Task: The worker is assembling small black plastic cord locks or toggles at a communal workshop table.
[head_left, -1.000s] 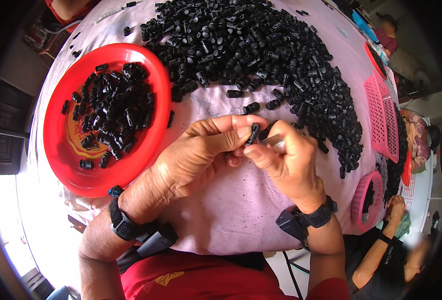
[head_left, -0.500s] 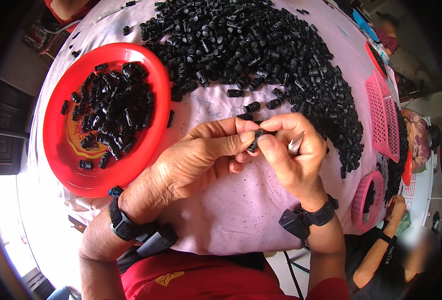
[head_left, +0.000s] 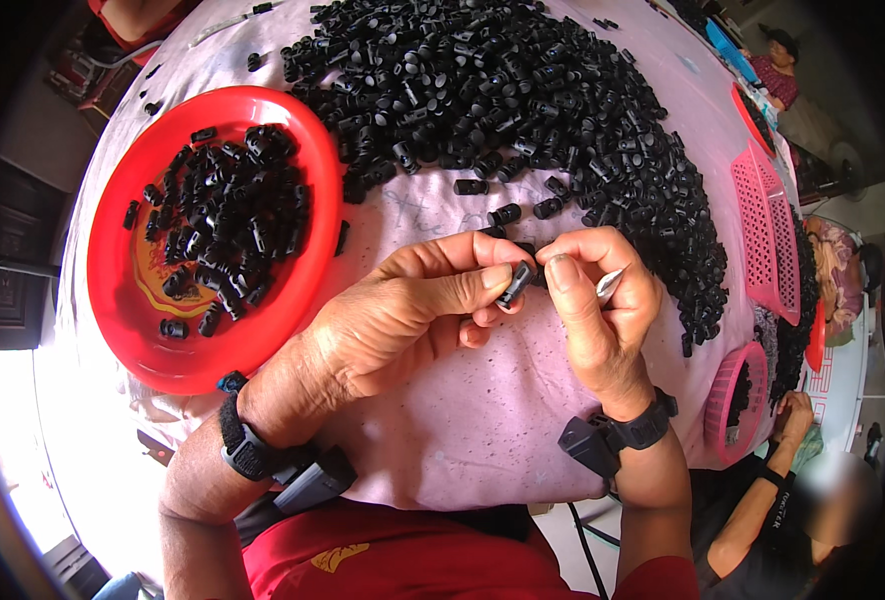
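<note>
Between the thumb and index finger of my left hand (head_left: 388, 315) is a small black cylindrical plastic piece (head_left: 516, 286), held tilted above the cloth. My right hand (head_left: 608, 325) is just to the right of it, thumb and index finger close together and a small gap from the piece. A pale, thin, pointed blade-like tool (head_left: 610, 285) sticks out between the fingers of my right hand; its other end is hidden in the grip. Beyond my hands spreads a large heap of similar black pieces (head_left: 503, 90), with a few loose ones lying at its near edge.
A red plate (head_left: 313, 290) at the left holds many black pieces. To the right stand a pink perforated basket (head_left: 763, 235) and a round pink basket (head_left: 720, 405). A pink cloth (head_left: 463, 430) covers the table. Another person's hand (head_left: 793, 415) rests at the lower right.
My right thumb and index finger have moved slightly right, away from the black piece, and the pale tool has turned with them. My left hand keeps its place, and more of the piece shows.
</note>
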Demonstrator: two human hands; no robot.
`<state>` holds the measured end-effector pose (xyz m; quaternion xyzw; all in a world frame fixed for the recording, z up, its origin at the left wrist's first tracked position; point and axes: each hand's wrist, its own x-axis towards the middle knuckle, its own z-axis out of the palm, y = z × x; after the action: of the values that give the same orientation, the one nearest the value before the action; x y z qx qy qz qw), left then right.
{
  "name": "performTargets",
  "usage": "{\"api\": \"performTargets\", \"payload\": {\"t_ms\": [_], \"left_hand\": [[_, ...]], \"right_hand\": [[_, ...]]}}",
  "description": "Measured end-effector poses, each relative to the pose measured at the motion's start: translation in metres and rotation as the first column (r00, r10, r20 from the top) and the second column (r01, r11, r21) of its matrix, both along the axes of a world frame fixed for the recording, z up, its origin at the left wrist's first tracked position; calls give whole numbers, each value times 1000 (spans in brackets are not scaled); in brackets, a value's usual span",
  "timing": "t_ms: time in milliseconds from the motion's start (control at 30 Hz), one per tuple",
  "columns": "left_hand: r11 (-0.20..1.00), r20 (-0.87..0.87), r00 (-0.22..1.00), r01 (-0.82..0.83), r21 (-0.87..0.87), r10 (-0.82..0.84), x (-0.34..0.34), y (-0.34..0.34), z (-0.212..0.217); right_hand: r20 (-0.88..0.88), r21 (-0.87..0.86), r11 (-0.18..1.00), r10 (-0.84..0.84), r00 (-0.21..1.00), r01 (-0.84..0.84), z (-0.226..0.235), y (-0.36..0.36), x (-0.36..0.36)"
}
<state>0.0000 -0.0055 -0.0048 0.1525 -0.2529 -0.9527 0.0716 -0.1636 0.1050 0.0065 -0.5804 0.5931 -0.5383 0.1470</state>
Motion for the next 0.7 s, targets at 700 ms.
{"api": "performTargets", "payload": {"t_ms": [700], "left_hand": [[651,46,867,-336,-681,496,63,-6,59]], "right_hand": [[58,-30,996,-81,995,83,5,0,6]]}}
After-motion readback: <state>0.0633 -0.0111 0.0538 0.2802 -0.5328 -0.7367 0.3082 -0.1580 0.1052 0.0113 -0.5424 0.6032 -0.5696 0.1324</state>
